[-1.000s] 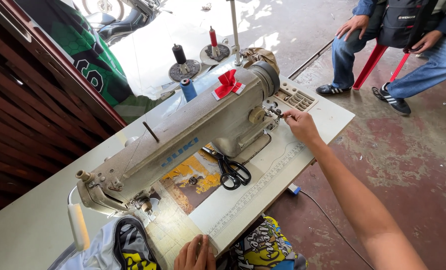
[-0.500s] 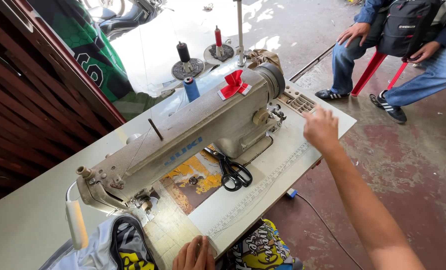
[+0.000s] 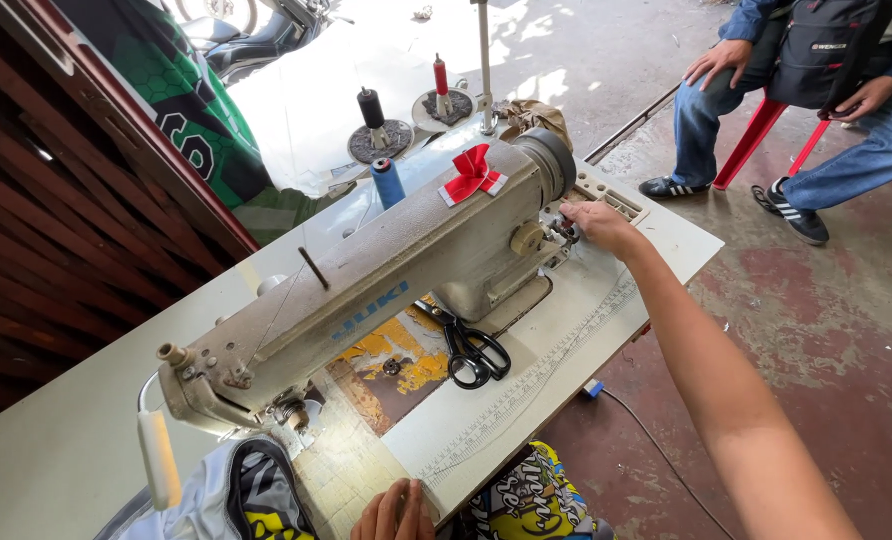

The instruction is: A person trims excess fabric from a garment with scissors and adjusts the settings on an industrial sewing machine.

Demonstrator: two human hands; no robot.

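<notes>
A beige industrial sewing machine [image 3: 396,270] stands on a pale work table [image 3: 56,450]. My right hand [image 3: 598,224] reaches across to the machine's right end, just below the handwheel [image 3: 549,160]. Its fingertips are pinched on a small metal winder part [image 3: 562,230]. My left hand [image 3: 396,514] lies on the table's near edge at the bottom of the view, fingers down and holding nothing. A white, black and yellow garment [image 3: 246,495] lies under the needle end. Black scissors [image 3: 472,352] rest on the machine bed.
A red ribbon bow [image 3: 471,172] and a blue thread spool [image 3: 388,182] sit on the machine top. Black [image 3: 371,108] and red [image 3: 441,76] spools stand on the thread stand behind. A seated person [image 3: 816,90] on a red stool is at the far right. A cable [image 3: 656,440] crosses the floor.
My right hand was at the machine's right end, lifted away half a second ago, and is now back on the small winder part. My left hand has stayed put.
</notes>
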